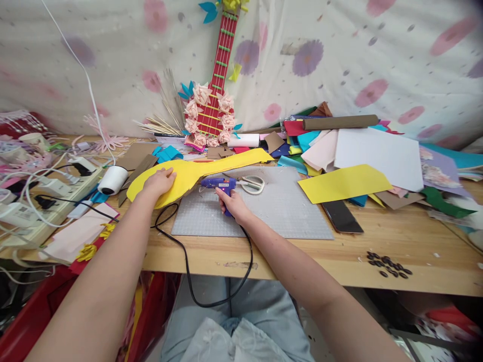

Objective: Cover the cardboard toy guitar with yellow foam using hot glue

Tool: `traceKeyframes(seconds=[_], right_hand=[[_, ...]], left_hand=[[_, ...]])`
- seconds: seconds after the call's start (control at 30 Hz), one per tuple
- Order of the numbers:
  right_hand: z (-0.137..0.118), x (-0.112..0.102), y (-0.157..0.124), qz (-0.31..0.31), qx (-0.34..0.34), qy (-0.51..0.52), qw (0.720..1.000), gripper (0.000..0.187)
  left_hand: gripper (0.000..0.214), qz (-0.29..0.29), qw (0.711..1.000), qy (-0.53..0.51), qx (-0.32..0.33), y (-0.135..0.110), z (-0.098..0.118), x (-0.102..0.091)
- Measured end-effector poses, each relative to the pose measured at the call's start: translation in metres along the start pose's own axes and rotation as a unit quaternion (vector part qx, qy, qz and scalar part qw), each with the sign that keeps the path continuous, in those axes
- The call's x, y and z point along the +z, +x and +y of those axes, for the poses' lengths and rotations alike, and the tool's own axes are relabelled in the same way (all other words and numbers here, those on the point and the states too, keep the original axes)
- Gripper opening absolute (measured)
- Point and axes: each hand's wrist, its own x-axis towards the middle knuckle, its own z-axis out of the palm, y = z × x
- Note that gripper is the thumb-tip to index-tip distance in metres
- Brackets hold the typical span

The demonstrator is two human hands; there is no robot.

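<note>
My right hand is wrapped around the handle of a blue hot glue gun, its nozzle pointing left at the edge of a yellow guitar-shaped cutout. My left hand lies on the rounded body of this cutout, fingers stretched over its surface. The cutout's narrow neck reaches right, over the top of a grey cutting mat. Scissors with pale handles lie on the mat just right of the glue gun. A black cord loops from the gun's handle below the table edge.
A red paper guitar with pink flowers leans at the back. Coloured sheets pile up at the right, beside a yellow strip and a phone. Small dark beads sit front right. A power strip with cables occupies the left.
</note>
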Motion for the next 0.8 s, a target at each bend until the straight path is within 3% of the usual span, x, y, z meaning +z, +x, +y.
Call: traceKeyframes(seconds=[0.4,0.6,0.7,0.8], right_hand=[[0.007,-0.002,-0.003,-0.059,-0.029,-0.039,0.997,0.041],[-0.003,-0.004,-0.011,-0.089,-0.008,-0.021,0.996,0.038],[-0.019,-0.020,-0.016,-0.114,0.003,0.000,0.993,0.038],[-0.040,-0.055,-0.018,-0.105,-0.045,-0.005,0.993,0.042]], left_hand=[[0.057,0.004,1.000,0.004,0.006,0.003,-0.003,0.004],[0.057,0.014,1.000,0.001,0.013,0.004,-0.005,0.005],[0.057,0.010,1.000,-0.001,0.012,0.001,-0.003,0.003],[0.056,0.006,1.000,-0.002,0.010,-0.002,-0.001,0.002]])
